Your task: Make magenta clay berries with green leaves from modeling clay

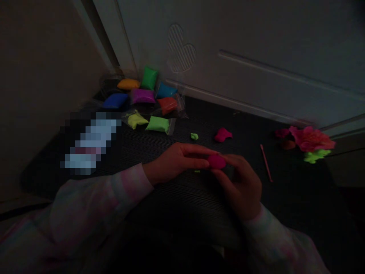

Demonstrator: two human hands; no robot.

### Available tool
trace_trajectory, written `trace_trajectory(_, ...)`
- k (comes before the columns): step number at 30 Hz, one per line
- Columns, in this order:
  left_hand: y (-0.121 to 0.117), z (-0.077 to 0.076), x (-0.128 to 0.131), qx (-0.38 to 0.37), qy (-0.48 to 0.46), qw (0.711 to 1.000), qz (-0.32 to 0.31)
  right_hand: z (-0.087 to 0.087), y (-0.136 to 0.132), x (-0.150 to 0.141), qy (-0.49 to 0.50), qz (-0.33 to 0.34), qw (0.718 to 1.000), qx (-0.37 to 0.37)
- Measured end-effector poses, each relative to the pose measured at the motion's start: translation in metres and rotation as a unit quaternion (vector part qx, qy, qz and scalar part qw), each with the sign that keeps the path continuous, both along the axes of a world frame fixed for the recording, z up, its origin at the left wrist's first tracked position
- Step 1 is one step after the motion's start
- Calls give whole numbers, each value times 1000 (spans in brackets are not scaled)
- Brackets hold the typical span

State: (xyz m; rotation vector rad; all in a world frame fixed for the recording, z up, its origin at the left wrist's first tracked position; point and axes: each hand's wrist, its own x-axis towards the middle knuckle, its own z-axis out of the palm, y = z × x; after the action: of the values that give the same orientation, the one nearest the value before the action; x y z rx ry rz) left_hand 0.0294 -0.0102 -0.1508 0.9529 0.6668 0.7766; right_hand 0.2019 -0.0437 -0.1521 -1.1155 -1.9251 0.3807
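Observation:
A rounded lump of pink modelling clay [217, 162] is pinched between both hands above the dark table. My left hand [179, 161] grips its left side with thumb and fingers. From the right, the fingers and thumb of my right hand [242, 182] close on the same lump. Just beyond the hands lie a second pink clay piece [222, 135] and a small light green clay bit [194, 136]. A tiny green scrap [197, 171] rests below my left fingers. To the right of my right hand lies a thin pink modelling tool [266, 163].
Several bags of coloured clay, among them a purple bag [143, 96] and a green bag [158, 124], lie at the back left. A blurred-out pale item [95, 140] is at the left. Pink flower [312, 139] stands at the far right. A white panel [242, 45] borders the table [159, 213] behind.

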Motion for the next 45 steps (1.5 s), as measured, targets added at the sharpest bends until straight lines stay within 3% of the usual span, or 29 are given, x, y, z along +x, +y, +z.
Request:
trace_trajectory(8, -3, 0, 2, -34, -89, 995, 4, -2, -4, -1, 69, 19, 996, -60)
trace_trajectory(14, -5, 0, 6, -26, -86, 995, 38, -3, -5, -6, 97, 0, 993, -66)
trace_trajectory(20, -7, 0, 8, -155, -207, 966, -5, -4, -6, -6, 94, 12, 994, -58)
trace_trajectory(23, -8, -1, 9, -181, -207, 961, -12, -5, -6, -7, 94, 10, 995, -45)
trace_trajectory(31, -11, 3, 14, -176, -181, 965, 69, -4, -2, -16, 86, -25, 996, -22)
trace_trajectory(39, -10, -1, 14, -185, -219, 957, 52, -5, -2, -26, 124, -56, 991, -12)
trace_trajectory(45, -11, -1, 13, -179, -244, 953, 36, -4, -3, -29, 101, -63, 993, 3)
